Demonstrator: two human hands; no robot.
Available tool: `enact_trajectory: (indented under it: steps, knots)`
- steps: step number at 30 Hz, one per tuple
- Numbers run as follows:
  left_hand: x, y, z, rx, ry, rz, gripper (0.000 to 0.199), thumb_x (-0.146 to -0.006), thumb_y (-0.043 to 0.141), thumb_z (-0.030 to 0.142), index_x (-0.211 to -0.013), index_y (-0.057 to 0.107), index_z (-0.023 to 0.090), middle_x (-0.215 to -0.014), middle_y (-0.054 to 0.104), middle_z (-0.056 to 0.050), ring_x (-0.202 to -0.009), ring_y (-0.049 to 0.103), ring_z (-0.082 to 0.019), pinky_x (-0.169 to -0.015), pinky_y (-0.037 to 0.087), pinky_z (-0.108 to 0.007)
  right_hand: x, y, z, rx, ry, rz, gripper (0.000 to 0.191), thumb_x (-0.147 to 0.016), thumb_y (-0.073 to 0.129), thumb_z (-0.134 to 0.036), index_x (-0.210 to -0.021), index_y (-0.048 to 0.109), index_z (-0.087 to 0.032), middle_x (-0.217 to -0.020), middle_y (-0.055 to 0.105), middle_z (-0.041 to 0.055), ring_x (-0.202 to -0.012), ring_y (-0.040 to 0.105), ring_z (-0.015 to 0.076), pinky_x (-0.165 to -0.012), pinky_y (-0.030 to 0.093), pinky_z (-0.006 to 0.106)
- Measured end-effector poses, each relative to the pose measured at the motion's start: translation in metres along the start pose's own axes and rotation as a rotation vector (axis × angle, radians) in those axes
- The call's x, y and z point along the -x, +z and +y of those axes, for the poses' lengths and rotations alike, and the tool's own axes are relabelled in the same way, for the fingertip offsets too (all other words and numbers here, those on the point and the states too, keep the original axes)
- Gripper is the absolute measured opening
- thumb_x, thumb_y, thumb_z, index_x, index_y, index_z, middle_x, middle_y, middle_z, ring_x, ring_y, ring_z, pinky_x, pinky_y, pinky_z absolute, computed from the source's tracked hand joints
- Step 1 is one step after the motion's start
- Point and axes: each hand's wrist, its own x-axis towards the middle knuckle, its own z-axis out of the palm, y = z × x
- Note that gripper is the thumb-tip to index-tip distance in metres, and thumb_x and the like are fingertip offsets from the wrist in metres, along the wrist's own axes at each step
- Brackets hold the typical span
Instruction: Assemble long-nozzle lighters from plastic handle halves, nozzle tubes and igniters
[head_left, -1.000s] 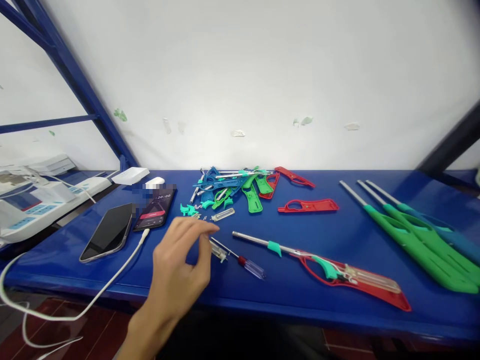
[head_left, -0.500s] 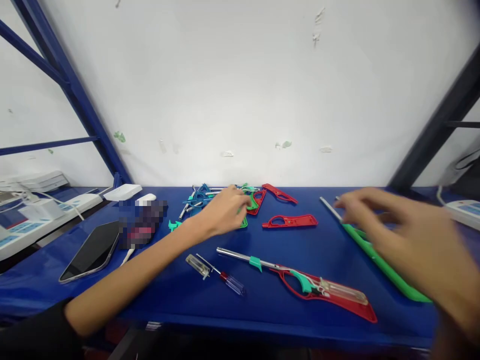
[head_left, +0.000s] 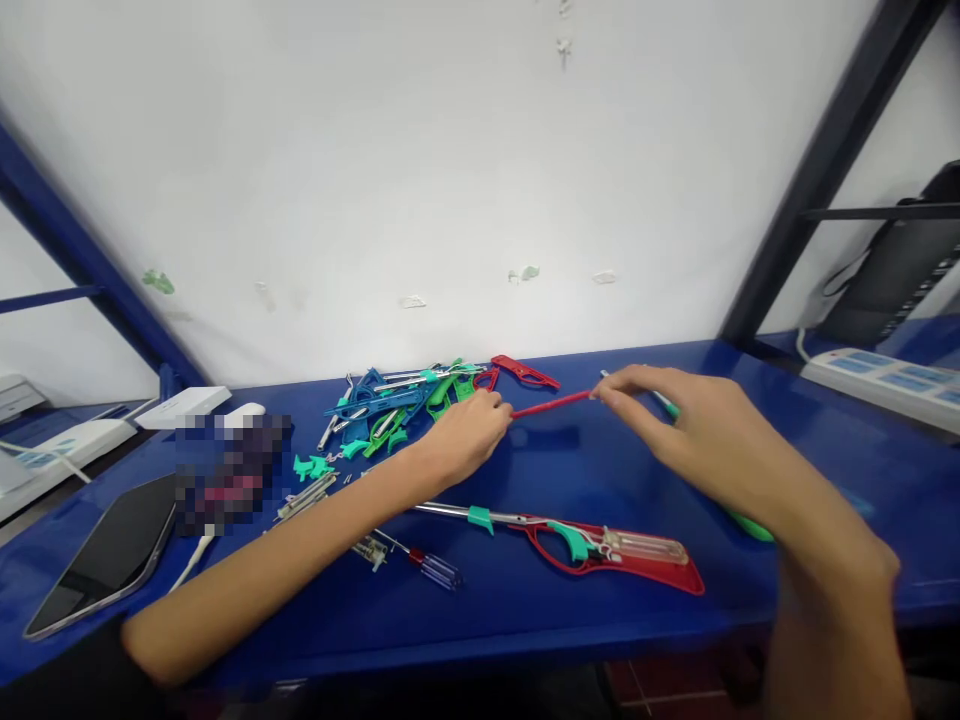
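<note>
Wall: white (head_left: 420,180), with flaked patches, behind the worktop.
Worktop: blue (head_left: 555,610), carrying all the lighter parts.
Left hand: (head_left: 469,437) reaches over the middle; its fingers pinch the left end of the red shell half (head_left: 553,404).
Right hand: (head_left: 697,425) arches in from the right, fingers closed on the other end.
Red shell half: held nearly edge-on between the hands, above the worktop.
Parts pile: (head_left: 386,405) blue and green shells, metal tubes and teal triggers heaped at the far middle-left.
Open lighter: (head_left: 652,575) red, lying near the middle, with its metal tube pointing left, a teal trigger (head_left: 576,543) and a clear tank (head_left: 645,547) exposed.
Phone: (head_left: 109,550) dark-screened, at the left; a pixelated area covers what lies beside it.
Green lighter: (head_left: 752,527) mostly hidden behind the right hand and forearm.
Red lighter shell: (head_left: 525,372) flat, right of the pile.
Screwdriver: (head_left: 439,571) clear-handled, left of the open lighter.
</note>
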Motion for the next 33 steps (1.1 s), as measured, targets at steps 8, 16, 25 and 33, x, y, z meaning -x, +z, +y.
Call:
enact_trajectory:
  steps: [8,16,25,33]
  knots:
    - [0.036,-0.041,0.01,0.371,-0.03,0.218,0.03,-0.107,0.044,0.028,-0.106,0.072,0.018,-0.094,0.075,-0.005,-0.081,0.067,-0.017,-0.074,0.054,-0.033,-0.004,0.01,0.006,-0.011,-0.164,-0.066,0.047,-0.1,0.065,-0.04,-0.146,0.06,-0.036,-0.148,0.061,0.0067,-0.129,0.062,0.0307,-0.109,0.051,0.05]
    - [0.041,-0.038,0.02,0.818,-0.157,0.333,0.03,-0.102,0.055,0.036,-0.119,0.07,0.016,-0.096,0.076,-0.007,-0.075,0.066,-0.016,-0.066,0.053,-0.029,0.005,-0.006,-0.013,0.023,-0.106,-0.074,0.04,-0.1,0.062,-0.048,-0.137,0.068,-0.034,-0.12,0.077,0.0044,-0.1,0.073,0.0274,-0.085,0.055,0.042]
    - [0.059,-0.027,0.027,0.582,0.123,0.094,0.03,-0.104,0.059,0.028,-0.131,0.07,0.023,-0.101,0.074,-0.005,-0.08,0.061,-0.017,-0.075,0.05,-0.032,0.071,-0.011,-0.003,-0.008,0.099,-0.168,0.041,-0.095,0.067,-0.06,-0.126,0.071,-0.035,-0.125,0.078,0.0014,-0.112,0.074,0.03,-0.094,0.058,0.044]
    - [0.057,-0.024,0.023,0.524,0.183,0.046,0.024,-0.103,0.061,0.022,-0.123,0.075,0.022,-0.107,0.077,-0.008,-0.095,0.067,-0.02,-0.084,0.053,-0.033,0.091,0.013,0.001,-0.165,0.116,-0.081,0.031,-0.093,0.07,-0.052,-0.116,0.075,-0.031,-0.117,0.078,0.0057,-0.107,0.073,0.0305,-0.091,0.06,0.043]
